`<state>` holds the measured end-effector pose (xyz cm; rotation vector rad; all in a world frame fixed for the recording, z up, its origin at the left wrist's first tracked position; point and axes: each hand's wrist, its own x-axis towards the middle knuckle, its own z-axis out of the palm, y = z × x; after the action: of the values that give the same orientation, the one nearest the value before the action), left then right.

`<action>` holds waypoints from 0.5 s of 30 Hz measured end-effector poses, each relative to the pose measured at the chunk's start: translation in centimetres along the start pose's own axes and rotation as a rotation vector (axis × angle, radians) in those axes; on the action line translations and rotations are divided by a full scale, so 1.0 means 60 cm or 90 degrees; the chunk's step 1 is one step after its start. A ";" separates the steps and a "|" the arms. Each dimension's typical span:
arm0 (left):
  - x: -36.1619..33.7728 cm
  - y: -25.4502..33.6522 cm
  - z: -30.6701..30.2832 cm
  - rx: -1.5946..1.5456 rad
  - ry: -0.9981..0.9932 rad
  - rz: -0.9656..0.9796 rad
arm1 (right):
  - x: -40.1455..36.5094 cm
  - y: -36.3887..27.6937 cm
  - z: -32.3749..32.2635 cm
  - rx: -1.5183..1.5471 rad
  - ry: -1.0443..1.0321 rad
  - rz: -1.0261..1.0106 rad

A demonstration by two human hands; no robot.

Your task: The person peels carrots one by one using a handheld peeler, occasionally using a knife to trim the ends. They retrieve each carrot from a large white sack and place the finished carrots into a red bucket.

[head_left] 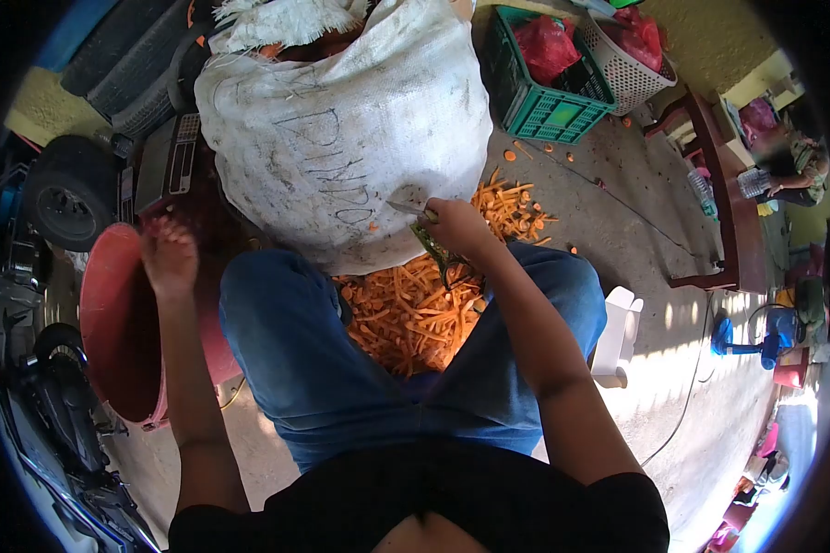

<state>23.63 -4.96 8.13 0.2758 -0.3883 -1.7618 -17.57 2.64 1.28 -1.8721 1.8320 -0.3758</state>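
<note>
A big white woven sack (341,138), bulging, with dark writing on its side, fills the 12 o'clock part of the view. Orange shows at its open top. Below it, at 6 o'clock, the person's two knees in blue jeans (304,350) spread apart. At 9 o'clock a red tub (111,323) stands just beside the left knee. Between the knees and on toward 1 o'clock lies a heap of orange carrot strips (415,313) on the concrete floor, touching the foot of the sack. A green plastic crate (544,101) sits at 1 o'clock, and a white basket (629,69) just beyond it holds red bags. A black tyre (69,189) rests at 10 o'clock. A small white stool (618,336) stands at 3 o'clock, near the right knee.

The right hand (456,226), just above centre and against the sack, is closed in a fist around a knife (404,207) whose blade points toward 9 o'clock. A thin green stalk (435,253) hangs from under the fist over the carrot heap. The left hand (168,253) hovers at 9 o'clock over the rim of the red tub, blurred. I cannot tell whether its fingers are spread or whether it holds anything.
</note>
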 end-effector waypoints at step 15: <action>0.064 -0.274 0.104 0.828 -0.210 0.273 | -0.011 -0.010 -0.004 -0.006 -0.045 0.002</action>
<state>5.65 -4.80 7.32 0.7382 -1.6812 -0.9087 -17.21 3.22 1.89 -1.8649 1.7917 -0.2972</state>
